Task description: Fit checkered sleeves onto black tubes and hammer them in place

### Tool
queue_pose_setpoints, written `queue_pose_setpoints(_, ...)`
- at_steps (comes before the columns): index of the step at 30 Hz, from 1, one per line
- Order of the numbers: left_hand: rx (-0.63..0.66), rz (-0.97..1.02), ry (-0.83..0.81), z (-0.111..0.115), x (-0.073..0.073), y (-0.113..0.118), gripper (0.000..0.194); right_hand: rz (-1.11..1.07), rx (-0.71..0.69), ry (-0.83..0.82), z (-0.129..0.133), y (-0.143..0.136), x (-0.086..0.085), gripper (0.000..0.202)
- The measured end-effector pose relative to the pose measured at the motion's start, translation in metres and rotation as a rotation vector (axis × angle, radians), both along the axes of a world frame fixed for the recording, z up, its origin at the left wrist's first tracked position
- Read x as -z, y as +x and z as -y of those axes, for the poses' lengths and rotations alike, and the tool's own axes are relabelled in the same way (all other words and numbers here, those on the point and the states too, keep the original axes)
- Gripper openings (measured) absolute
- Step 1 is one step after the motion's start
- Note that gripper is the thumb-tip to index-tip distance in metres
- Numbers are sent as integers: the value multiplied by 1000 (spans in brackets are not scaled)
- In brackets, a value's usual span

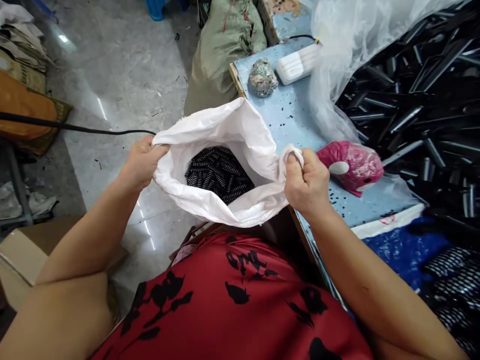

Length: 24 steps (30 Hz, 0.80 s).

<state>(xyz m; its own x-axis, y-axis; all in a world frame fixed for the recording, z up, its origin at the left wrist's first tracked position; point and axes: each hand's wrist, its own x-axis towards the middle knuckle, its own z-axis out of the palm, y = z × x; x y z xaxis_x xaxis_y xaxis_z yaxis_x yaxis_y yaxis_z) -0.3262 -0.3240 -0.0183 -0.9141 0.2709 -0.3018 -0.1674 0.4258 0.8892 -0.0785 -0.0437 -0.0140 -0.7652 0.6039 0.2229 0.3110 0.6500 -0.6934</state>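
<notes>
Both hands are closed on one white sack [210, 211]: the left hand [144, 159] pinches its rim at nine o'clock, thumb over the edge, and the right hand [308, 180] clenches a bunched fold of the rim at three o'clock. Between them the mouth gapes wide. Down inside lie black pieces [219, 175] speckled with white, overlapping too much to count, below and between the two grips and touched by neither hand.

Around the sack's mouth, other containers stand. At about twelve is one greenish sack [217, 65]; at eight, one cardboard box [22, 255], flap raised. Toward two to three, one sheet of clear plastic [330, 75] edges a heap of dark glossy strips [408, 110], past counting. At four, one blue sheet [405, 252] lies beside more speckled black pieces.

On the blue tabletop [287, 117], one rounded clump [263, 78] and one white case [298, 64] sit toward one o'clock; one pink bundle [360, 170] lies at three, just beyond the right hand.
</notes>
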Motion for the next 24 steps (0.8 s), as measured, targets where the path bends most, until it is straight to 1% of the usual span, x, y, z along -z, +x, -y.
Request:
queue_pose_setpoints(2, 20, -212, -144, 10, -11, 9, 39, 34, 26, 133, 4, 6, -12, 30)
queue_pose_setpoints(3, 49, -338, -216, 13, -18, 17, 45, 50, 14, 226, 8, 8, -21, 38)
queue_pose_setpoints(4, 104, -465, -271, 15, -24, 27, 52, 71, -41, 319, 14, 10, -30, 50)
queue_pose_setpoints(5, 200, -570, -302, 14, -27, 38, 57, 106, -143, 402, 22, 11, -38, 61)
queue_pose_setpoints(6, 343, -635, -309, 12, -28, 51, 59, 158, -285, 459, 31, 13, -44, 69)
queue_pose_setpoints(7, 525, -657, -304, 10, -24, 64, 56, 228, -468, 484, 41, 14, -47, 73)
queue_pose_setpoints(8, 729, -645, -290, 7, -17, 75, 53, 314, -646, 509, 50, 16, -46, 79)
queue_pose_setpoints(9, 919, -611, -280, 7, -8, 83, 52, 409, -789, 538, 58, 17, -41, 86)
queue_pose_setpoints(10, 1068, -565, -291, 11, 3, 89, 54, 533, -880, 551, 64, 19, -32, 89)
queue_pose_setpoints(11, 1134, -537, -312, 18, 15, 92, 56, 669, -910, 532, 67, 21, -19, 84)
queue_pose_setpoints(12, 1140, -531, -341, 29, 25, 92, 58, 826, -861, 488, 68, 24, -5, 71)
queue_pose_setpoints(13, 1083, -557, -383, 45, 33, 92, 56, 928, -767, 434, 67, 27, 9, 59)
queue_pose_setpoints(14, 1006, -603, -426, 62, 39, 92, 53, 955, -718, 416, 64, 29, 22, 52)
queue_pose_setpoints(16, 861, -746, -486, 95, 42, 99, 49, 947, -646, 398, 58, 33, 43, 47)
queue_pose_setpoints(17, 851, -824, -466, 107, 41, 106, 47, 921, -641, 400, 55, 34, 50, 44)
queue_pose_setpoints(18, 878, -880, -419, 113, 38, 115, 47, 897, -645, 400, 53, 34, 54, 41)
queue_pose_setpoints(19, 927, -916, -353, 112, 33, 126, 50, 871, -659, 401, 52, 34, 56, 38)
queue_pose_setpoints(20, 990, -921, -288, 103, 26, 137, 53, 843, -683, 405, 51, 33, 56, 37)
queue_pose_setpoints(21, 1046, -907, -243, 87, 19, 145, 55, 814, -709, 411, 52, 32, 55, 37)
queue_pose_setpoints(22, 1095, -895, -222, 64, 12, 150, 53, 787, -735, 419, 53, 31, 53, 36)
queue_pose_setpoints(23, 1179, -879, -235, 35, 4, 150, 53, 762, -757, 430, 54, 31, 50, 36)
queue_pose_setpoints(24, 1260, -884, -290, 2, -2, 145, 55, 742, -775, 441, 57, 32, 47, 35)
